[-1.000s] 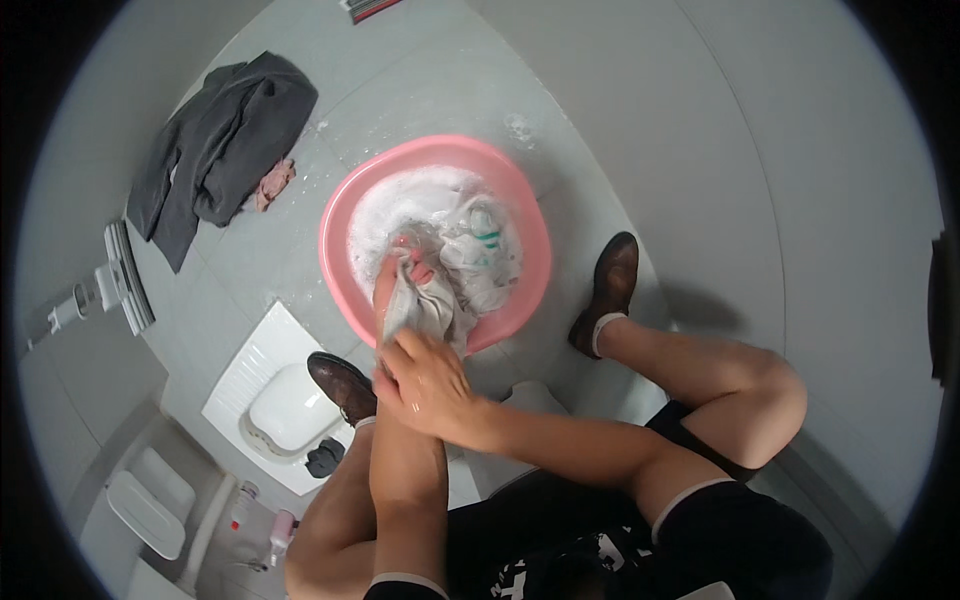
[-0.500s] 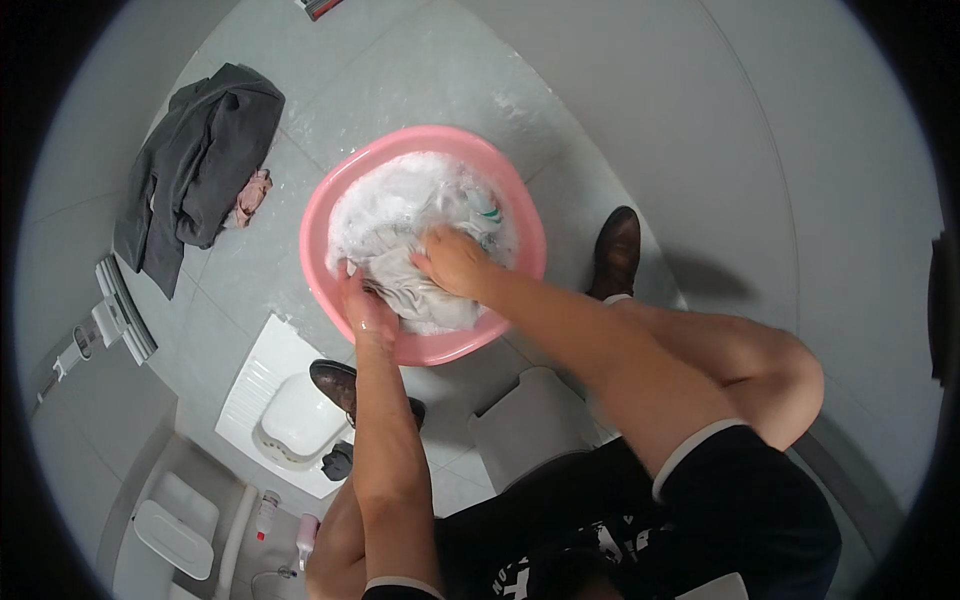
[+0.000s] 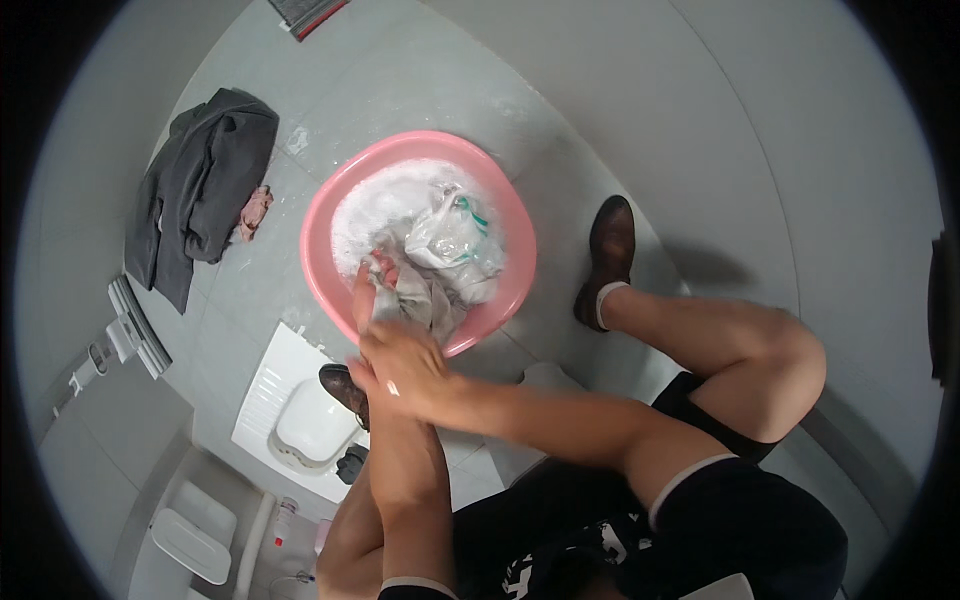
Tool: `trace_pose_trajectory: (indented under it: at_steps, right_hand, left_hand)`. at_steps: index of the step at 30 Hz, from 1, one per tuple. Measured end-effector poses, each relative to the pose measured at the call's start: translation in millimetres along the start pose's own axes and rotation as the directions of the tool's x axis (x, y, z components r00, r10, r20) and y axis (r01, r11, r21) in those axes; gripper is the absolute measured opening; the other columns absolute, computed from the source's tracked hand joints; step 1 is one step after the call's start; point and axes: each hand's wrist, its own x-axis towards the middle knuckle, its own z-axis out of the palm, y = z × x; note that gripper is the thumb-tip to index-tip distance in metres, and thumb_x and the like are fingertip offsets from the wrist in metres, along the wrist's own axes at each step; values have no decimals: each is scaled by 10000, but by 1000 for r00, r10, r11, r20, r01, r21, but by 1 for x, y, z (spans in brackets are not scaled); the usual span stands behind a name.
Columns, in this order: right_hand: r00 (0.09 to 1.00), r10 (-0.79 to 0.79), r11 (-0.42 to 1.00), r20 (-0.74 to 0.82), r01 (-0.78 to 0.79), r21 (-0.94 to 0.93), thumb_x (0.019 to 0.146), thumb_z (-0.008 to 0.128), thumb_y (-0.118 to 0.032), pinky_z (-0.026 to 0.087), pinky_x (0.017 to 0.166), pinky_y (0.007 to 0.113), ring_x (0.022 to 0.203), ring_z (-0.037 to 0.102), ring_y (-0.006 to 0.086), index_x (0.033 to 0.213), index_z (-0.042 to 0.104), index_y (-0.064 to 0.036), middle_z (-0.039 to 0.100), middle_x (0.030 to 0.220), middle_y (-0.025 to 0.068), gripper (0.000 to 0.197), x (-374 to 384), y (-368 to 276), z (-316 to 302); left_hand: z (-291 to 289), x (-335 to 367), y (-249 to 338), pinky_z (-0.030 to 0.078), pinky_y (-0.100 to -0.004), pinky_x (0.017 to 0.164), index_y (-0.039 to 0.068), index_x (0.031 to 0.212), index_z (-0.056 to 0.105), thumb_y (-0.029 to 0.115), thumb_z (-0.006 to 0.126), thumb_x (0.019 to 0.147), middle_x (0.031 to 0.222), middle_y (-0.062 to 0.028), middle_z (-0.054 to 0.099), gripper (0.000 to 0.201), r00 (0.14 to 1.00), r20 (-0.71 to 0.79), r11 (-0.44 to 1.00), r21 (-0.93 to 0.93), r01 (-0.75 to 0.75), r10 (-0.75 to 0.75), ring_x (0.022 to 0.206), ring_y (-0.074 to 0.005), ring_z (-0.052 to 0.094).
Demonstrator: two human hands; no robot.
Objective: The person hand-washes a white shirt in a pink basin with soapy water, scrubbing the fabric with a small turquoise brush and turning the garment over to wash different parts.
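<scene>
A pink basin (image 3: 318, 235) stands on the floor in front of me, with white suds (image 3: 385, 195) and wet washing in it. My left hand (image 3: 372, 285) is in its near left part, fingers curled around a greyish-white cloth (image 3: 425, 300). Across my left wrist lies my right hand (image 3: 405, 370), slightly blurred, with a fleck of foam on its back. Its fingertips are hidden, so its grip cannot be made out. To the right of the cloth, a whitish wet bundle (image 3: 445, 235) with green marks, shiny like plastic, sits in the suds.
Dark grey clothing (image 3: 205, 190) and a small pink cloth (image 3: 255, 212) lie on the floor at left. Nearby are a squeegee (image 3: 140, 325) and a white squat toilet (image 3: 265, 400). A grey stool (image 3: 545, 378) is behind the basin, between my legs. Walls rise on both sides.
My right hand has left the cloth in the basin and come back toward me onto my left wrist. The cloth is bunched nearer my left hand, and the whitish bundle shows more.
</scene>
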Motion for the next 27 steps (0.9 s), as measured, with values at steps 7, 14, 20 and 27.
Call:
trace_pose_trajectory:
  at_steps: [7,14,20,27]
  right_hand:
    - [954,298,952,39,-294,-86,913,462,-282,505,730,498,765,645,407,842,700,-39,659,835,228,347,107,90,0]
    - [957,-201,929,210,254,-269,902,513,-218,493,742,509,839,646,382,838,662,-13,657,893,218,261,56,186,1]
    - [958,231,973,173,-221,-74,880,491,-103,469,794,504,896,576,429,1002,522,25,555,1007,226,179,34,103,10]
    - [997,56,997,54,-52,-64,882,529,-210,504,695,465,758,617,384,832,627,-20,601,809,175,220,25,16,7]
  left_hand:
    - [19,-26,-19,518,-367,857,16,1293,473,177,404,1004,1130,-117,565,338,979,-139,989,28,-144,147,967,-229,587]
    - [-29,7,-9,436,-439,1004,59,1376,348,149,375,1017,1341,-129,461,371,967,-156,980,15,-199,199,1198,-266,491]
    - [-35,40,-19,463,-385,939,-17,1242,483,185,435,996,1191,-128,580,321,996,-86,997,-67,-34,28,1051,-250,579]
    - [-22,15,12,526,-347,790,17,1121,564,232,439,984,1037,-113,626,284,991,137,941,335,-47,1,894,-222,636]
